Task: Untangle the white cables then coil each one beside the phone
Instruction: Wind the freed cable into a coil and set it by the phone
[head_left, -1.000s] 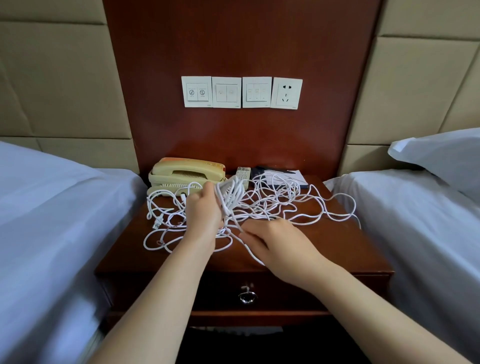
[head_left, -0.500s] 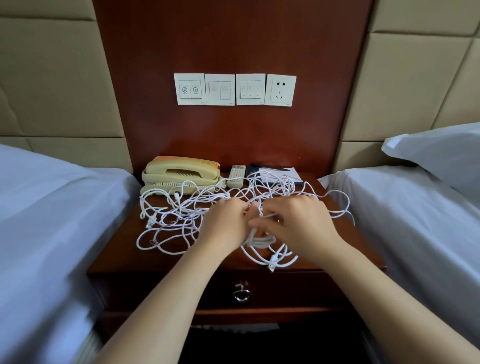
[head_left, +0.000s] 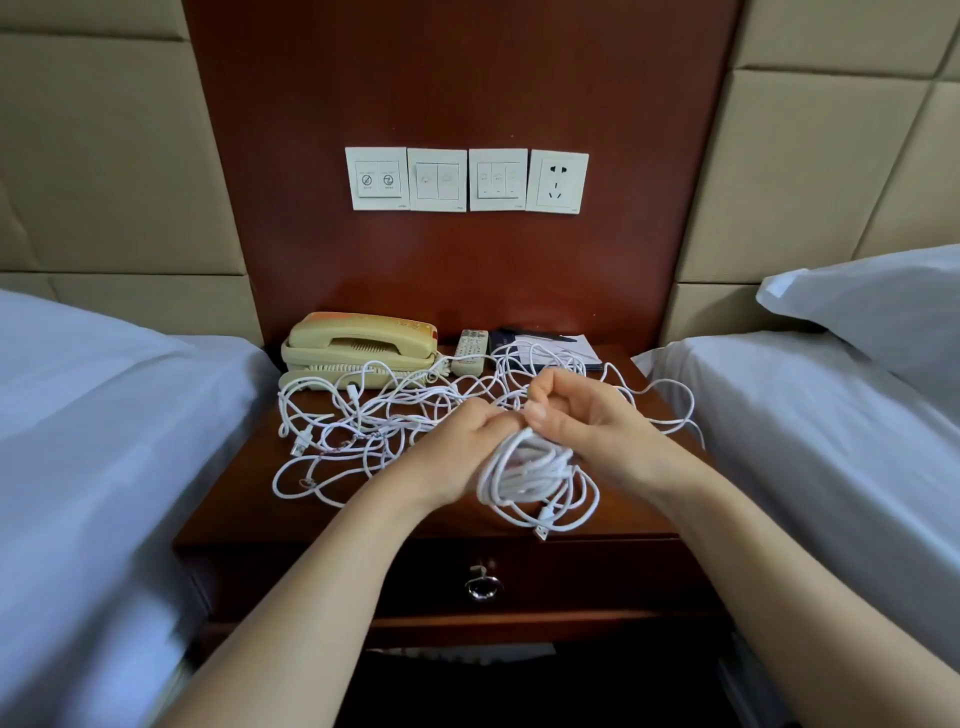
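- Cables (head_left: 395, 415): white, in a loose tangle spread in front of the phone (head_left: 358, 345) and to its right. Several strands touch the phone's base.
- Coil (head_left: 530, 470): a gathered bunch of loops, front-right of the phone, hanging over the near edge. A plug (head_left: 541, 531) dangles from it.
- Left hand (head_left: 457, 452): fingers curled round the top of the coil, gripping it.
- Right hand (head_left: 582, 421): fingers curled, thumb pinching a strand of the cables just above the coil.
- Step, as judged: one cable is being wound while most lie knotted. The next move calls for drawing slack free without dragging the tangle along.
- Bench (head_left: 363, 519): dark wood. A remote (head_left: 470, 351) lies just right of the phone, with a notepad (head_left: 561, 348) beyond it.
- Room: beds (head_left: 104, 415) flank the phone on either side, and switches (head_left: 467, 179) sit on the panel above it.
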